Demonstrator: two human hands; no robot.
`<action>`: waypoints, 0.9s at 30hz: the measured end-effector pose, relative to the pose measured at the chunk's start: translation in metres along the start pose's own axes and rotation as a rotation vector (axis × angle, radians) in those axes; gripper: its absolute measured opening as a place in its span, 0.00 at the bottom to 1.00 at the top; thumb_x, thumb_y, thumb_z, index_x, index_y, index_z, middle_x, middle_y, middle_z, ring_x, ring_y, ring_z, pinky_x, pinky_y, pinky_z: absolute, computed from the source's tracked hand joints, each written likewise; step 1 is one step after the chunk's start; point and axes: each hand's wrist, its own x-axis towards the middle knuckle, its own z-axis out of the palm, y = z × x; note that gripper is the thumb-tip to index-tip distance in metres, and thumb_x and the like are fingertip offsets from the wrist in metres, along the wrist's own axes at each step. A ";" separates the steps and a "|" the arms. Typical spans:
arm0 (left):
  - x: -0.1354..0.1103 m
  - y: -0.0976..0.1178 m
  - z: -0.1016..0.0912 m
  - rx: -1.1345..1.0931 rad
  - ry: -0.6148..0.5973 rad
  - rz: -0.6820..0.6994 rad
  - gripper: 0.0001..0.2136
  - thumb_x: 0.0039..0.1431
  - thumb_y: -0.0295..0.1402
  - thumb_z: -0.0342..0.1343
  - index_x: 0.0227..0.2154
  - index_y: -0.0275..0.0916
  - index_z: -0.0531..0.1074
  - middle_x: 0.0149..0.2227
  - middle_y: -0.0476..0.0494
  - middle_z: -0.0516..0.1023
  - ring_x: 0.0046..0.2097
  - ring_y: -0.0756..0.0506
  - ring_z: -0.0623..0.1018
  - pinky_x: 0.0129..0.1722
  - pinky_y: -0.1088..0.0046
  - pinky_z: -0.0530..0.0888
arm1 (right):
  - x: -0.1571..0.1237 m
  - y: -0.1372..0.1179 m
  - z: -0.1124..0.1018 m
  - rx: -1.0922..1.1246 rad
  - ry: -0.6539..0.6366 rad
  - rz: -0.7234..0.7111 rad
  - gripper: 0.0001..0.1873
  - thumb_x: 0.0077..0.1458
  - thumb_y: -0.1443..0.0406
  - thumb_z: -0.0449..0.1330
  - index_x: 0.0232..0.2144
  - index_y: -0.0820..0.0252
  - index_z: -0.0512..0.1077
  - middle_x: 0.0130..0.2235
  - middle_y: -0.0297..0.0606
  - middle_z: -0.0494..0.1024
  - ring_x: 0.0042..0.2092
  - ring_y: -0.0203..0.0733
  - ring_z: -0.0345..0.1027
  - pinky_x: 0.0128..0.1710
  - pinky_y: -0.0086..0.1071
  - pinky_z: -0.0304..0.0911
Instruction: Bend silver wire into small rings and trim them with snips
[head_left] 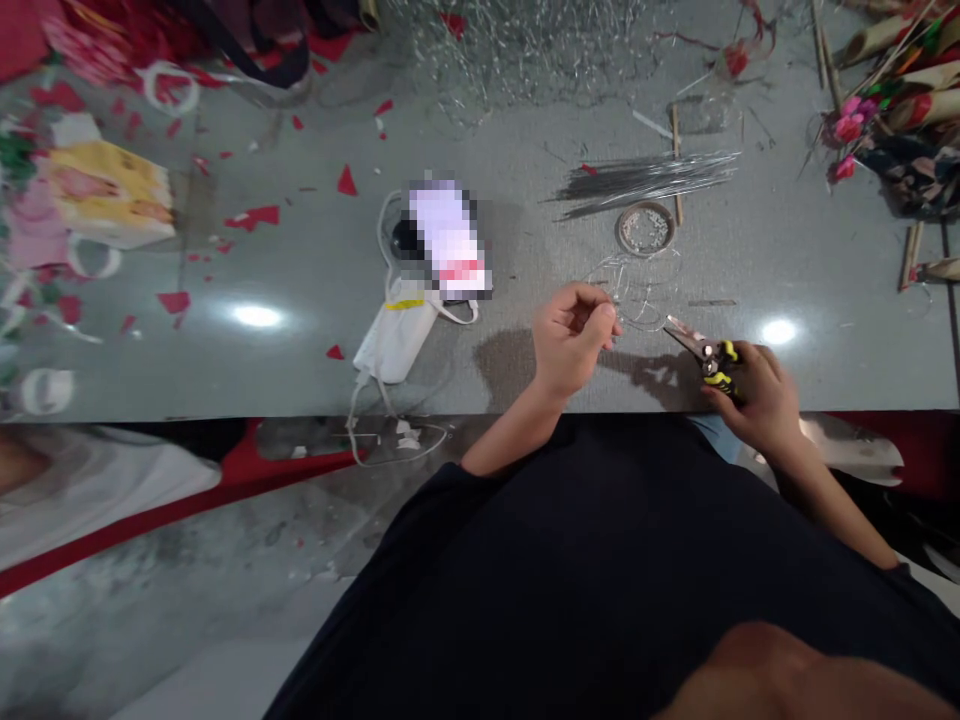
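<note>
My left hand (571,338) is closed in a pinch above the table's front part. At its fingertips is a thin, pale wire (643,322) that curls in loose loops to the right; its end inside the fingers is hidden. My right hand (761,395) grips pliers (709,352) with yellow and black handles. Their jaws point up and left toward the wire loops, and look slightly parted. Just beyond the loops stands a small round dish (646,230) of tiny pale beads. A bundle of straight metal wires (649,182) lies behind the dish, partly over a thin stick (678,205).
Left of my hands lie a phone with a blurred screen (450,235) and a white power bank (397,335) with cables. Red scraps (259,216) and a yellow tissue pack (112,195) are farther left. Tangled silvery wire (517,60) spreads at the back; bamboo pieces (926,110) lie right.
</note>
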 end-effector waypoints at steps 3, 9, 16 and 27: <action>0.002 0.000 0.000 -0.036 0.028 -0.016 0.28 0.75 0.58 0.81 0.33 0.43 0.77 0.25 0.54 0.79 0.20 0.53 0.74 0.20 0.80 0.71 | 0.007 0.017 -0.010 -0.183 -0.047 0.057 0.34 0.69 0.49 0.73 0.69 0.58 0.79 0.60 0.61 0.82 0.60 0.76 0.77 0.63 0.66 0.75; 0.003 -0.001 -0.002 -0.056 0.018 -0.076 0.29 0.74 0.60 0.80 0.32 0.43 0.76 0.23 0.55 0.77 0.18 0.54 0.72 0.18 0.80 0.68 | 0.020 0.029 -0.014 -0.274 -0.143 0.020 0.37 0.71 0.47 0.74 0.72 0.60 0.78 0.64 0.64 0.78 0.66 0.82 0.71 0.68 0.74 0.68; 0.000 0.001 0.000 -0.053 -0.105 -0.091 0.29 0.76 0.60 0.79 0.31 0.43 0.76 0.23 0.54 0.77 0.18 0.53 0.71 0.19 0.79 0.69 | 0.063 0.004 -0.021 -0.089 0.041 -0.162 0.28 0.83 0.41 0.68 0.65 0.53 0.84 0.61 0.60 0.82 0.63 0.76 0.79 0.64 0.71 0.79; 0.000 0.010 0.004 -0.021 -0.195 -0.088 0.28 0.71 0.56 0.84 0.30 0.42 0.77 0.23 0.54 0.77 0.19 0.53 0.71 0.19 0.79 0.68 | 0.144 -0.071 -0.004 0.198 -0.202 -0.367 0.17 0.91 0.53 0.65 0.59 0.52 0.91 0.57 0.49 0.90 0.56 0.58 0.90 0.56 0.46 0.89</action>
